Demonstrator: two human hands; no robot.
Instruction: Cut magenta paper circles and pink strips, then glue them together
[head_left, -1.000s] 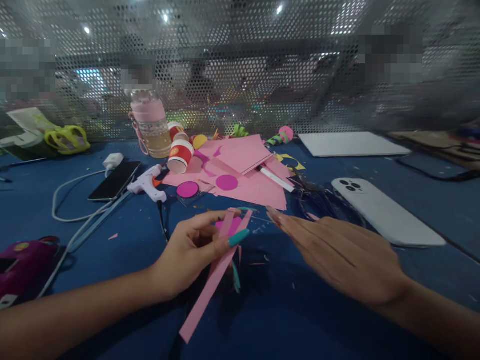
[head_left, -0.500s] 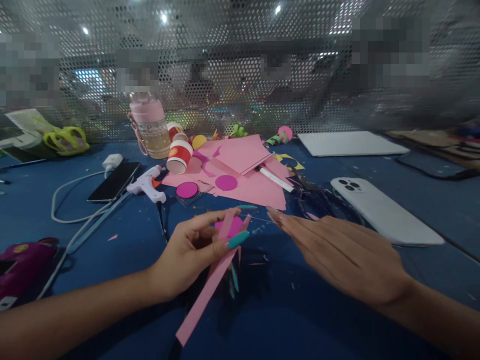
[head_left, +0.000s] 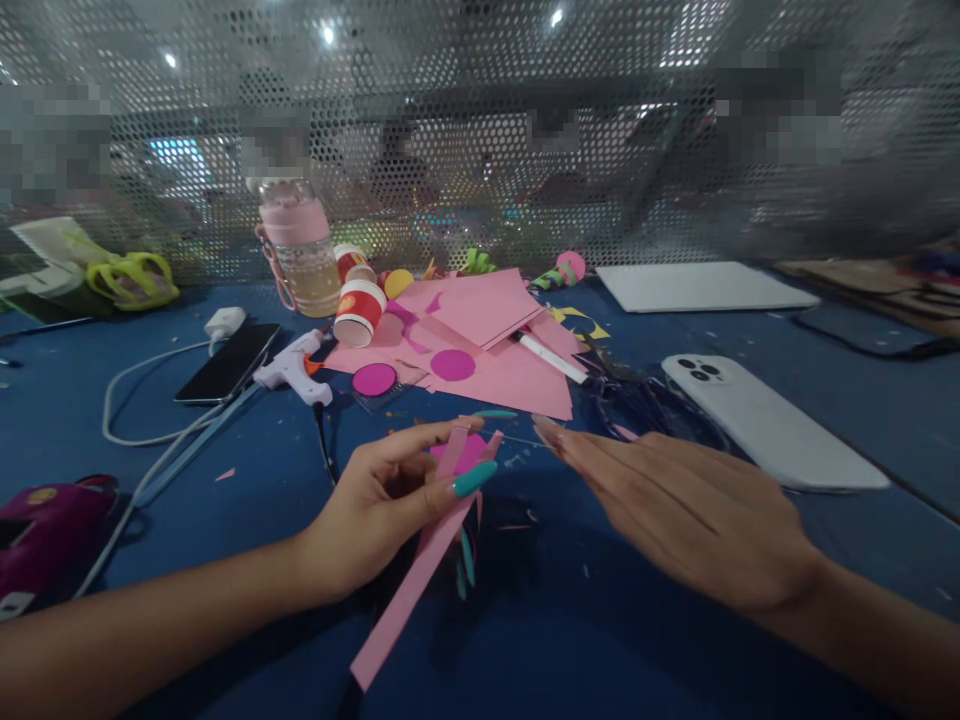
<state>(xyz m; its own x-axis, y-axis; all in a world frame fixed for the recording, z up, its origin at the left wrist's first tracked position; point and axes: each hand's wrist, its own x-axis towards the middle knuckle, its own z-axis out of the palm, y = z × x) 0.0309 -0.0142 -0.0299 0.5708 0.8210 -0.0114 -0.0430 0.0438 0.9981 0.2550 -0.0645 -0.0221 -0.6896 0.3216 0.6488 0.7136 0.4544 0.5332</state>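
Note:
My left hand (head_left: 367, 525), with long turquoise nails, is closed on a pink paper strip (head_left: 405, 608) between thumb and fingers. The strip has a folded-over upper part, and its long tail hangs toward me. A magenta paper piece (head_left: 469, 454) shows among the pink folds by the thumb. From there a thin pale strand (head_left: 516, 438) stretches across to the fingertips of my right hand (head_left: 690, 520). That hand's fingers are pressed together, back upward; its thumb is mostly hidden. Both hands are held above the blue table (head_left: 570, 640).
Beyond my hands lie pink paper sheets (head_left: 487, 305), magenta discs (head_left: 452, 365) and a white marker (head_left: 551, 358). A glue gun (head_left: 296, 368), paper cup (head_left: 360, 312), bottle (head_left: 300, 250) and black phone (head_left: 229, 364) stand left. A white phone (head_left: 772, 420) and a white laptop-like slab (head_left: 705, 287) lie right.
Hardly anything differs. The paper strip in my left hand has shifted very slightly, and both hands keep their places with the strand stretched between them.

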